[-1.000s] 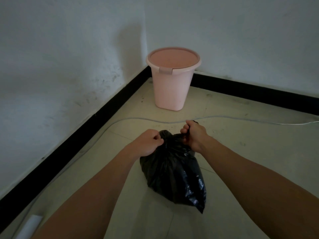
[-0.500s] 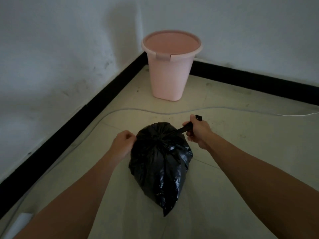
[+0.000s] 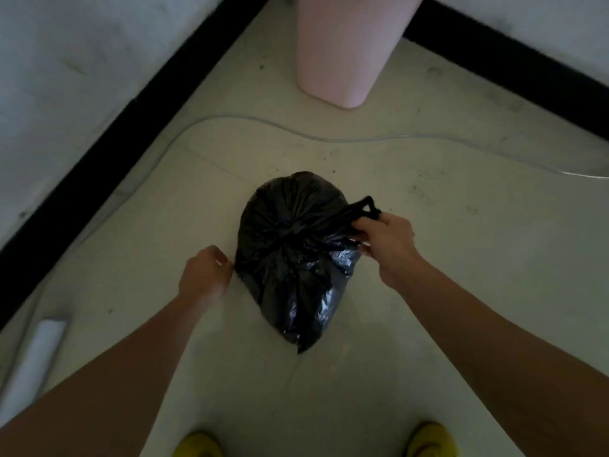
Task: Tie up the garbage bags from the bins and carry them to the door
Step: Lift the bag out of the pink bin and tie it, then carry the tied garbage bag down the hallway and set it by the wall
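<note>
Pale floor [image 3: 428,258] in a white-walled corner carries the black plastic garbage bag [image 3: 290,258], near the pink plastic bin [image 3: 346,51]. At its gathered neck the right hand [image 3: 389,242] grasps the twisted black tie ends [image 3: 362,209]; the left hand [image 3: 206,275] is curled beside the bag, whether pinching plastic I cannot tell. Tying looks nearly done; carrying it to the door is left.

On pale floor [image 3: 461,258]: pink bin [image 3: 349,51], thin cable [image 3: 329,138], white block [image 3: 39,354].
</note>
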